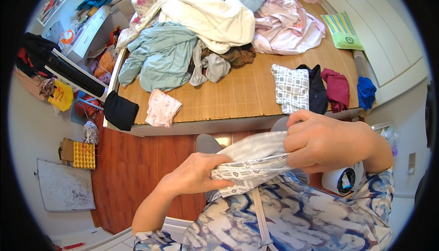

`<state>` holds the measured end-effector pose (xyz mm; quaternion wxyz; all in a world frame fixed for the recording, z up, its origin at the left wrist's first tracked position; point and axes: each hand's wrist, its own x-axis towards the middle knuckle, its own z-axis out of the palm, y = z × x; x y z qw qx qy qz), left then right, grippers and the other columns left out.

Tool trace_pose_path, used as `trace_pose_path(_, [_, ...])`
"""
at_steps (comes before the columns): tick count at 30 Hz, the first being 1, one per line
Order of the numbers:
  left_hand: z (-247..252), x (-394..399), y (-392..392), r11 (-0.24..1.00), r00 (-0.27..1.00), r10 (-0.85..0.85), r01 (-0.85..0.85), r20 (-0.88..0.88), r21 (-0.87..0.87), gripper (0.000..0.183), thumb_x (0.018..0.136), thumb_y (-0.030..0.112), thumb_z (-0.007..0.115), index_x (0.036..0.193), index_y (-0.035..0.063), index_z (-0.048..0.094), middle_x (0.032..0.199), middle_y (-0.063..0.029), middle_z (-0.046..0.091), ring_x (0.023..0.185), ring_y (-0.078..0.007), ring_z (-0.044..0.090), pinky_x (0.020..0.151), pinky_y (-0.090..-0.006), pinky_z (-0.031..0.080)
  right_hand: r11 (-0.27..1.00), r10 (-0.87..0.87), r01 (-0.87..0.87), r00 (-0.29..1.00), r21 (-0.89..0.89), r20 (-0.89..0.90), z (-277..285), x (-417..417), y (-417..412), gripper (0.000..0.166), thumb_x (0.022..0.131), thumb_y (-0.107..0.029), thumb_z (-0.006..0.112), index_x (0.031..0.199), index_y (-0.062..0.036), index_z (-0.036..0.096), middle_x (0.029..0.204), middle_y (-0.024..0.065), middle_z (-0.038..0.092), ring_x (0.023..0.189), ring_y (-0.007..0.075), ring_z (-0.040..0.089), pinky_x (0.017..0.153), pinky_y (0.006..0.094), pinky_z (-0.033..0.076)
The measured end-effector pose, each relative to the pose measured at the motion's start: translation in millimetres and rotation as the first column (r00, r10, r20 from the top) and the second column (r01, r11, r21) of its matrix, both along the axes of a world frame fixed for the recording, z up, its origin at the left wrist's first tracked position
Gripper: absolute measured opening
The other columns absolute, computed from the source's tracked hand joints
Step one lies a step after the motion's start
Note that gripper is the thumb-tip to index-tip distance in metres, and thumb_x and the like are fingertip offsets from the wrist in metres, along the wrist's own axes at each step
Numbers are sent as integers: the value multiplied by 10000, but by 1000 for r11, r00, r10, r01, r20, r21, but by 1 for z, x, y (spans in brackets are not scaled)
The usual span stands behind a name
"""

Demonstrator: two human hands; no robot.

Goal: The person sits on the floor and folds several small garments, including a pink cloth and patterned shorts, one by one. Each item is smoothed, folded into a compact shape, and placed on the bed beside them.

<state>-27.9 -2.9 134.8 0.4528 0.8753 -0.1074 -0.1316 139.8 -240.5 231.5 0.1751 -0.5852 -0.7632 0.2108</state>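
Note:
Between my hands is a white cloth garment with a grey geometric print (247,173), held close to my lap. My left hand (195,175) pinches its left end, thumb below and fingers on top. At the other end my right hand (319,141) is curled around the fabric with the knuckles up. The cloth is partly folded and its paler inner side faces up. Beyond my right hand, a grey-and-white checked folded garment (291,86) lies on the bed's bamboo mat (219,96). Next to it are a black garment (317,89), a dark red one (336,88) and a blue bundle (366,92).
Folded black cloth (120,111) and a pink patterned cloth (163,108) lie at the bed's near left. Farther back are a pale teal garment (164,55), a cream blanket (212,17) and pink clothing (288,28). A whiteboard (65,185) leans against the left wall.

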Motion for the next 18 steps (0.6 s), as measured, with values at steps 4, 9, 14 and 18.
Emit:
trace_pose_path(4, [-1,-15,13,996,993,37,-28,110,-85,358,764,129,714,1090,42,595,910,-144,649,746,-329,626,635,-344,508,998,-50,51,998,-35,32,1,1,-10,119,691,-47,623,698,-27,507,764,77,468,775,256,530,737,350,434])
trace_pose_path(9, [16,-19,6,996,924,92,-79,371,-48,478,769,43,659,1227,120,548,819,-97,591,661,-278,587,559,-327,480,980,-193,194,981,-37,31,-5,4,-16,125,690,-9,607,717,-24,486,811,96,468,778,270,531,658,351,471])
trace_pose_path(14, [31,-26,6,979,897,-116,30,427,201,454,728,25,696,1160,138,611,708,-63,506,548,-212,522,475,-307,425,970,-243,244,967,-3,83,-4,4,-23,137,709,-19,600,780,-21,482,821,101,457,776,269,530,651,354,470])
trace_pose_path(18, [29,-23,7,979,892,-116,29,436,200,371,720,26,698,1078,112,651,714,-64,509,558,-203,531,480,-310,431,968,-252,250,962,39,102,-7,3,-24,138,728,-43,592,817,-26,487,814,101,448,767,261,527,641,350,462])
